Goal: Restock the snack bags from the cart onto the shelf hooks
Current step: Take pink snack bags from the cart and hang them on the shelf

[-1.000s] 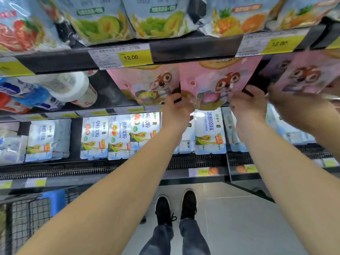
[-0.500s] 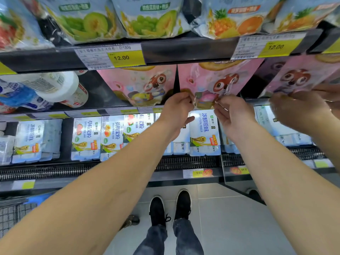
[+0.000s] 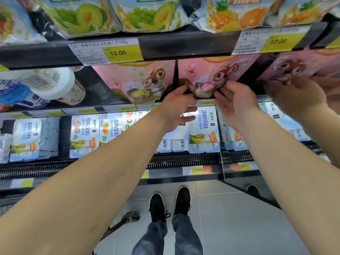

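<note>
The middle pink snack bag (image 3: 211,74), printed with a cartoon squirrel, hangs under the black shelf rail (image 3: 184,45). My left hand (image 3: 176,105) pinches the bag's lower left corner between thumb and forefinger. At the lower right corner, the fingertips of my right hand (image 3: 237,105) pinch the edge, palm turned toward me. A second pink bag (image 3: 136,81) hangs just to the left. A third pink bag (image 3: 294,65) on the right appears with a hand (image 3: 294,96) that looks like a mirror reflection.
Fruit-print bags (image 3: 147,13) fill the row above, over yellow 12.00 price tags (image 3: 121,52). White bottles (image 3: 47,83) lie at the left. Yogurt packs (image 3: 204,129) line the lower shelf. A cart wheel (image 3: 132,217) shows by my shoes (image 3: 171,205).
Both hands slid down from the middle bag's sides to its bottom edge and came closer together. The view shifted right, so the cart basket left the frame.
</note>
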Action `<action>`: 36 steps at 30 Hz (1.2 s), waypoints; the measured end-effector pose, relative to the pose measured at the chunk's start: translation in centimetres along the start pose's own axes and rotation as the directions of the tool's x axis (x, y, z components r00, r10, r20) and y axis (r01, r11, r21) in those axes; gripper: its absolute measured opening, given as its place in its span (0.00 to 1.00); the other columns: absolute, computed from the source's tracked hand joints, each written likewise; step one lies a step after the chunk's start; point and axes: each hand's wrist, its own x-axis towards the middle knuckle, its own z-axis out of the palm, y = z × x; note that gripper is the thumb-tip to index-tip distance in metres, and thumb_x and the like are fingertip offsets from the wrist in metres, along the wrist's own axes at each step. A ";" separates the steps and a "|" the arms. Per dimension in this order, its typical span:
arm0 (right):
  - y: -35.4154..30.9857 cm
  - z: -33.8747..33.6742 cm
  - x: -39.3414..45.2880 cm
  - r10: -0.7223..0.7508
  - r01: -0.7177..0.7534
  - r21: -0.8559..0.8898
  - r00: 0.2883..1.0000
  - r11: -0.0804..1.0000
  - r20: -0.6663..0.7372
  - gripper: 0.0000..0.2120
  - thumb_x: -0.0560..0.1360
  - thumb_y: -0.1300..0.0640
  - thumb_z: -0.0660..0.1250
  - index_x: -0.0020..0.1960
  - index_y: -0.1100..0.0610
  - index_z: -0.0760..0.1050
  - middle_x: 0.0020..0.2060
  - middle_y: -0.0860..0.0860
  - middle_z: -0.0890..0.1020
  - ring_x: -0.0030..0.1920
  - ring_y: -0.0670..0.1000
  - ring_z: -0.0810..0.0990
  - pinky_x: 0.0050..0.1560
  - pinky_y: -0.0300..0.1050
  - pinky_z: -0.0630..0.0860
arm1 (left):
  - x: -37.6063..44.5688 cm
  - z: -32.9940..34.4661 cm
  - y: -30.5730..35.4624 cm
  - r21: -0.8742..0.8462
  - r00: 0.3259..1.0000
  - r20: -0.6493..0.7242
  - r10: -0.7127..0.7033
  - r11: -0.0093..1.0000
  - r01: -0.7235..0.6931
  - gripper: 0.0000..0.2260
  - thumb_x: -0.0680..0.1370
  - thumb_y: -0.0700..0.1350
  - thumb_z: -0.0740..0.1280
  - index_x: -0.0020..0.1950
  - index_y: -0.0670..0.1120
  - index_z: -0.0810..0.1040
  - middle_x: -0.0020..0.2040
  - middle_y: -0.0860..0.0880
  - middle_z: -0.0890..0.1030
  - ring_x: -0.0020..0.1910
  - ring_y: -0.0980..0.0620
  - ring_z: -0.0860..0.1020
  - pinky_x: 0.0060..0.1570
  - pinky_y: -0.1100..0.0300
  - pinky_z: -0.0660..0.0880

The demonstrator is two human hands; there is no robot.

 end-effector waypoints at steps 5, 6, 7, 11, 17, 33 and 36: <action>0.2 -0.1 -1.2 0.031 -0.031 -0.012 0.998 0.999 -0.050 0.16 0.82 0.51 0.60 0.66 0.57 0.74 0.56 0.49 0.81 0.56 0.49 0.80 0.57 0.41 0.75 | -1.3 -0.1 -0.6 -0.079 1.000 0.004 -0.019 0.997 0.020 0.30 0.80 0.37 0.63 0.80 0.50 0.57 0.57 0.56 0.75 0.61 0.45 0.77 0.55 0.50 0.78; 0.3 0.0 -1.4 0.034 -0.034 -0.015 0.998 0.999 -0.049 0.17 0.81 0.51 0.60 0.67 0.57 0.74 0.59 0.50 0.80 0.56 0.50 0.80 0.57 0.41 0.75 | -1.6 -0.1 -0.6 -0.077 1.000 0.006 -0.018 0.997 0.019 0.29 0.81 0.37 0.63 0.79 0.50 0.57 0.57 0.56 0.75 0.61 0.45 0.77 0.57 0.49 0.77; 0.4 0.1 -1.8 0.032 -0.033 -0.024 0.998 0.999 -0.047 0.18 0.81 0.50 0.60 0.67 0.56 0.73 0.61 0.50 0.79 0.56 0.50 0.80 0.56 0.41 0.75 | -2.0 -0.1 -0.6 -0.074 1.000 0.008 -0.017 0.997 0.018 0.29 0.81 0.38 0.63 0.79 0.50 0.58 0.58 0.55 0.74 0.62 0.45 0.77 0.58 0.48 0.77; 0.7 0.0 -3.5 0.009 -0.014 -0.100 0.999 0.995 -0.042 0.19 0.81 0.49 0.61 0.69 0.55 0.72 0.62 0.49 0.77 0.58 0.50 0.78 0.58 0.44 0.72 | -3.6 -0.5 -1.3 -0.002 1.000 -0.015 -0.004 1.000 0.004 0.27 0.80 0.41 0.65 0.78 0.49 0.61 0.64 0.51 0.74 0.62 0.46 0.77 0.57 0.50 0.76; 3.6 -2.0 -8.6 -0.137 0.082 -0.598 0.990 0.797 -0.047 0.15 0.75 0.49 0.64 0.58 0.54 0.76 0.50 0.49 0.78 0.53 0.52 0.77 0.58 0.49 0.74 | -8.6 -2.4 -3.7 0.384 0.989 -0.090 0.120 0.920 -0.077 0.24 0.79 0.48 0.66 0.74 0.47 0.68 0.67 0.47 0.76 0.59 0.49 0.77 0.62 0.49 0.75; 12.9 -6.4 -29.3 -0.167 0.344 -0.938 0.928 0.036 0.333 0.24 0.75 0.50 0.64 0.70 0.54 0.70 0.67 0.54 0.74 0.68 0.57 0.72 0.65 0.50 0.70 | -27.4 -4.3 -13.8 0.757 0.953 -0.134 0.272 0.649 -0.079 0.27 0.79 0.54 0.65 0.76 0.50 0.65 0.74 0.48 0.70 0.70 0.47 0.71 0.63 0.57 0.68; 15.9 -8.4 -32.9 -0.174 0.395 -0.918 0.903 -0.021 0.393 0.26 0.76 0.50 0.64 0.73 0.54 0.68 0.70 0.53 0.71 0.68 0.57 0.70 0.66 0.50 0.69 | -31.7 -3.6 -17.4 0.784 0.924 -0.175 0.341 0.616 -0.078 0.27 0.78 0.54 0.66 0.76 0.50 0.65 0.73 0.50 0.71 0.69 0.48 0.71 0.64 0.58 0.68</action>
